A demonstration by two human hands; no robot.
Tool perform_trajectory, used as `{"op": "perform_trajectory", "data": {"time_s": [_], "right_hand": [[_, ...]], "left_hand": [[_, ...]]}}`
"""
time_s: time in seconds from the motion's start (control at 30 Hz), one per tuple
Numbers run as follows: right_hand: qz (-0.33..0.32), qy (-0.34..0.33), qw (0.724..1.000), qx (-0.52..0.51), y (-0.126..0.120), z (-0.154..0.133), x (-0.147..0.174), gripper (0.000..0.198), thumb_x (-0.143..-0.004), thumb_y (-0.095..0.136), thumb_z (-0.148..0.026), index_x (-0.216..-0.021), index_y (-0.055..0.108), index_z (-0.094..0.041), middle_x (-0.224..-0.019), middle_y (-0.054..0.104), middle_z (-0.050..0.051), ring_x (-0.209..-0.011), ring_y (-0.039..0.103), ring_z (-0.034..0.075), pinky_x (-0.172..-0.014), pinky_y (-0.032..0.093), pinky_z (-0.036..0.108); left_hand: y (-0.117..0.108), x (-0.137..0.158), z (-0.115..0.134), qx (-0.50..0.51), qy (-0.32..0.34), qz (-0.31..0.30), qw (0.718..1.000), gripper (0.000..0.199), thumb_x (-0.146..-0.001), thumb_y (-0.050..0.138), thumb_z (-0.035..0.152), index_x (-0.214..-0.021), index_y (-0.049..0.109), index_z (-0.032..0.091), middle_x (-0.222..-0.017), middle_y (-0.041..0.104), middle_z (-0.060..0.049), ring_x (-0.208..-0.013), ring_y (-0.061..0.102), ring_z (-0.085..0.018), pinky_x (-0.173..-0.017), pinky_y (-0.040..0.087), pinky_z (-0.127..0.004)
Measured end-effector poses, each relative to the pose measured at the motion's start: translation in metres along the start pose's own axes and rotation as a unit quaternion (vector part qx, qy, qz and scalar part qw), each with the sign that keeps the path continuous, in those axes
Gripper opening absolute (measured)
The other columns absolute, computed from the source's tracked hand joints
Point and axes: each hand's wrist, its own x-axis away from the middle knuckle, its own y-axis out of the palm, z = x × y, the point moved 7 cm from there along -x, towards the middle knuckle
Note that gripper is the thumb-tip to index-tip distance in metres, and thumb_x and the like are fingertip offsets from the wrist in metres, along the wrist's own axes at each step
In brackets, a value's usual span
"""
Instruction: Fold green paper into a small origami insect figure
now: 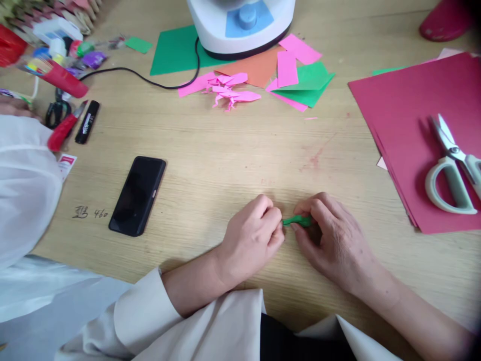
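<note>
Between my two hands, low over the front of the table, is a small, narrow piece of folded green paper (296,220). My left hand (255,230) is closed on its left end, and the fist hides that end. My right hand (330,235) pinches the other end between thumb and fingers. Farther back lie folded pink paper figures (235,95) with thin legs, touching one another. Beside them are pink paper pieces (287,69) and green paper sheets (310,85).
A black phone (137,195) lies to the left. Scissors (453,150) rest on red paper sheets (409,125) at right. A white lamp-like base (210,30) stands at the back with a black cord (139,75). Another person's white sleeve (26,185) is at left, near a red-handled knife (63,133).
</note>
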Motion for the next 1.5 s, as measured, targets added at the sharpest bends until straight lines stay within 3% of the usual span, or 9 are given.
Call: {"op": "perform_trajectory", "data": {"time_s": [0.27, 0.7, 1.0, 1.5], "right_hand": [[-0.011, 0.006, 1.000, -0.006, -0.0008, 0.0011, -0.0001, 0.006, -0.088, 0.054, -0.016, -0.093, 0.053, -0.020, -0.089, 0.056, 0.004, -0.080, 0.053, 0.020, -0.072, 0.043, 0.036], [-0.008, 0.004, 1.000, -0.009, -0.0006, -0.0002, -0.0002, 0.006, -0.088, 0.054, -0.014, -0.090, 0.054, -0.020, -0.089, 0.055, 0.005, -0.080, 0.052, 0.020, -0.071, 0.043, 0.036], [-0.014, 0.008, 1.000, -0.018, 0.0005, -0.0006, -0.0006, 0.007, -0.087, 0.054, -0.012, -0.087, 0.058, -0.018, -0.089, 0.054, 0.006, -0.080, 0.052, 0.019, -0.072, 0.043, 0.036], [0.012, 0.020, 1.000, 0.021, 0.0046, 0.0025, 0.0012, 0.008, -0.087, 0.057, -0.018, -0.088, 0.050, -0.022, -0.086, 0.056, 0.003, -0.081, 0.054, 0.020, -0.072, 0.041, 0.036]], "left_hand": [[-0.0008, 0.0020, -0.0044, 0.073, 0.011, -0.023, 0.997, 0.010, -0.094, 0.051, 0.015, -0.087, 0.057, 0.016, -0.092, 0.055, -0.004, -0.082, 0.058, -0.013, -0.076, 0.049, -0.025], [0.0002, 0.0037, -0.0052, 0.059, 0.004, -0.042, 0.997, 0.011, -0.096, 0.049, 0.017, -0.087, 0.057, 0.017, -0.093, 0.057, -0.004, -0.083, 0.059, -0.013, -0.078, 0.051, -0.027], [0.0010, 0.0020, -0.0066, 0.059, -0.027, -0.021, 0.998, 0.009, -0.088, 0.053, 0.012, -0.081, 0.053, 0.017, -0.092, 0.055, -0.003, -0.072, 0.055, -0.011, -0.063, 0.049, -0.023], [0.0029, 0.0001, -0.0047, 0.021, -0.032, -0.027, 0.999, 0.009, -0.084, 0.053, 0.012, -0.079, 0.050, 0.018, -0.088, 0.053, -0.002, -0.070, 0.053, -0.012, -0.065, 0.050, -0.025]]}}
